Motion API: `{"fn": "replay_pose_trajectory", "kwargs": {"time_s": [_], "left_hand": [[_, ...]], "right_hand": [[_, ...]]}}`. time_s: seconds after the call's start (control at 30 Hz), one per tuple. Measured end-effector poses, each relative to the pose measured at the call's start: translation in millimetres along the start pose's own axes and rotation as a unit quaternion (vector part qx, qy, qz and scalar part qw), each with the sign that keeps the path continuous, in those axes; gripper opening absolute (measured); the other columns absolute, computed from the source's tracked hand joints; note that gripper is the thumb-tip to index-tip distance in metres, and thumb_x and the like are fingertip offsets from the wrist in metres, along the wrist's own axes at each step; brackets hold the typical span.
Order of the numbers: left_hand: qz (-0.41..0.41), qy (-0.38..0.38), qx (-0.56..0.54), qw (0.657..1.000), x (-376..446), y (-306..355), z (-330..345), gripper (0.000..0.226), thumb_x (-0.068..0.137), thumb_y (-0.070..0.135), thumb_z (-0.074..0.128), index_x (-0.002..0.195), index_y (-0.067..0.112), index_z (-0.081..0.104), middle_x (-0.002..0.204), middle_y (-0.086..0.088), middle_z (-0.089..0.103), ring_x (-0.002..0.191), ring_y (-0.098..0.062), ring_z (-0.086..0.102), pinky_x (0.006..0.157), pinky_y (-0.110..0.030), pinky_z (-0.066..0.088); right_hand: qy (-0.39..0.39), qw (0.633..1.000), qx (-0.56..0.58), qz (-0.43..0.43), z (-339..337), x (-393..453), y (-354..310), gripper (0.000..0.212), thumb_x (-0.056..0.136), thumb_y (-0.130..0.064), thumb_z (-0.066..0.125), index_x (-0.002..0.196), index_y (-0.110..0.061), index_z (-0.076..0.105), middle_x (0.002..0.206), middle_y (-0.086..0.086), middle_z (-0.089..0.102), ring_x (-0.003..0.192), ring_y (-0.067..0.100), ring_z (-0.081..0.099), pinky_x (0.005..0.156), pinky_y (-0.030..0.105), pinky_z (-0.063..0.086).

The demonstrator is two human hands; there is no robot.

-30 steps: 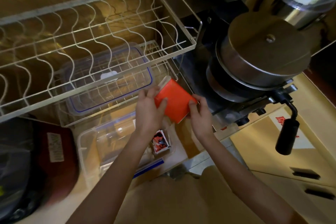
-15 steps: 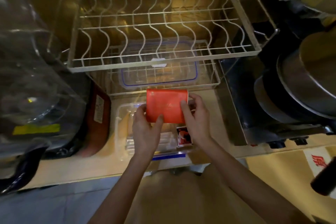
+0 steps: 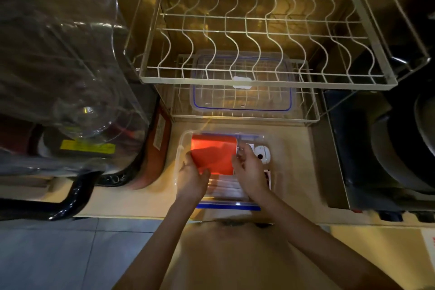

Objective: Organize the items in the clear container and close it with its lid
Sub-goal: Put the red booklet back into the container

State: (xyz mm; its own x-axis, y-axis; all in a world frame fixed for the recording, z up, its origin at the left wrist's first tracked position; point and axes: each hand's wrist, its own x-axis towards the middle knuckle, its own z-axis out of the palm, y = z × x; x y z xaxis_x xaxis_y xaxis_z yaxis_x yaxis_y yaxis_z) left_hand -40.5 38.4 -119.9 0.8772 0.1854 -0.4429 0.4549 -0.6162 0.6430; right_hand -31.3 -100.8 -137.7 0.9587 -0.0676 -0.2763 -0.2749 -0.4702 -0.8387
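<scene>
A clear container (image 3: 180,148) with a blue front clip stands on the counter under my hands. Inside its left half lies an orange-red box (image 3: 213,154). My left hand (image 3: 191,178) holds the box's lower left corner, and my right hand (image 3: 249,172) grips its right edge. A small white round item (image 3: 262,153) sits in the container's right part, with a small printed packet (image 3: 268,175) partly hidden behind my right hand. The clear lid with a blue seal (image 3: 242,101) rests on the lower tier of the wire rack, behind the container.
A two-tier wire dish rack (image 3: 259,30) stands behind the container. A large clear plastic cover (image 3: 58,54) and a dark appliance fill the left side. A stove with a dark pan (image 3: 400,148) is on the right. The counter's front edge runs just below the container.
Both hands have lowered the orange-red box from above the counter down into the left half of the clear container. The camera view has swung left and downward.
</scene>
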Motion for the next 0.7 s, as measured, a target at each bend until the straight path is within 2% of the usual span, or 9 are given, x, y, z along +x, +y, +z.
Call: {"fn": "replay_pose_trajectory", "kwargs": {"time_s": [0.13, 0.27, 0.47, 0.53, 0.6, 0.7], "left_hand": [[0.003, -0.031, -0.017, 0.999, 1.7, -4.1, 3.6, 0.059, 0.087, 0.01, 0.053, 0.137, 0.004, 0.022, 0.124, -0.024, 0.054, 0.109, -0.037, 0.056, 0.085, -0.037, 0.044], [-0.005, -0.064, -0.004, 0.998, 7.7, -7.7, 4.4, 0.074, 0.088, 0.015, 0.051, 0.144, 0.004, 0.005, 0.137, -0.025, 0.041, 0.117, -0.039, 0.05, 0.095, -0.045, 0.043], [0.007, -0.096, 0.014, 0.995, 6.3, -8.9, 0.6, 0.084, 0.09, 0.018, 0.05, 0.145, 0.005, -0.012, 0.15, -0.025, 0.022, 0.125, -0.039, 0.042, 0.1, -0.045, 0.039], [0.03, -0.112, 0.047, 0.992, 3.9, -10.3, -1.1, 0.088, 0.091, 0.02, 0.05, 0.144, 0.007, -0.018, 0.156, -0.024, 0.002, 0.133, -0.036, 0.037, 0.105, -0.04, 0.036], [0.072, -0.143, 0.11, 0.981, -0.7, -12.1, -2.1, 0.089, 0.092, 0.025, 0.049, 0.143, 0.008, -0.022, 0.155, -0.018, -0.022, 0.142, -0.032, 0.023, 0.11, -0.033, 0.03], [0.121, -0.178, 0.182, 0.959, -3.8, -15.5, 0.0, 0.081, 0.094, 0.033, 0.044, 0.146, 0.01, -0.014, 0.154, -0.012, -0.027, 0.146, -0.03, -0.012, 0.118, -0.035, 0.012]], "right_hand": [[-0.012, 1.0, -0.002, -0.002, 5.1, 0.2, 5.9, 0.033, 0.097, -0.016, 0.046, 0.13, -0.014, 0.046, 0.106, 0.008, 0.069, 0.086, 0.014, 0.063, 0.075, 0.025, 0.051], [-0.012, 1.0, -0.011, -0.012, 10.7, -0.4, 7.7, 0.042, 0.097, -0.013, 0.046, 0.138, -0.018, 0.041, 0.103, 0.003, 0.067, 0.087, 0.016, 0.064, 0.08, 0.028, 0.053], [-0.009, 0.998, -0.055, 0.007, 14.6, 0.6, 11.1, 0.026, 0.096, -0.018, 0.047, 0.121, -0.015, 0.055, 0.1, 0.009, 0.07, 0.086, 0.019, 0.066, 0.078, 0.03, 0.055], [-0.013, 0.998, -0.065, 0.022, 14.9, 1.6, 12.1, 0.022, 0.096, -0.017, 0.047, 0.114, -0.011, 0.06, 0.096, 0.011, 0.072, 0.082, 0.021, 0.066, 0.075, 0.032, 0.054], [-0.018, 0.996, -0.08, 0.027, 15.3, 2.6, 13.8, 0.021, 0.096, -0.017, 0.046, 0.105, -0.01, 0.064, 0.092, 0.014, 0.072, 0.079, 0.024, 0.067, 0.075, 0.037, 0.055], [-0.029, 0.995, -0.084, 0.034, 17.0, 5.2, 14.9, 0.022, 0.095, -0.016, 0.048, 0.108, -0.008, 0.065, 0.097, 0.013, 0.073, 0.085, 0.024, 0.067, 0.081, 0.036, 0.054]]}}
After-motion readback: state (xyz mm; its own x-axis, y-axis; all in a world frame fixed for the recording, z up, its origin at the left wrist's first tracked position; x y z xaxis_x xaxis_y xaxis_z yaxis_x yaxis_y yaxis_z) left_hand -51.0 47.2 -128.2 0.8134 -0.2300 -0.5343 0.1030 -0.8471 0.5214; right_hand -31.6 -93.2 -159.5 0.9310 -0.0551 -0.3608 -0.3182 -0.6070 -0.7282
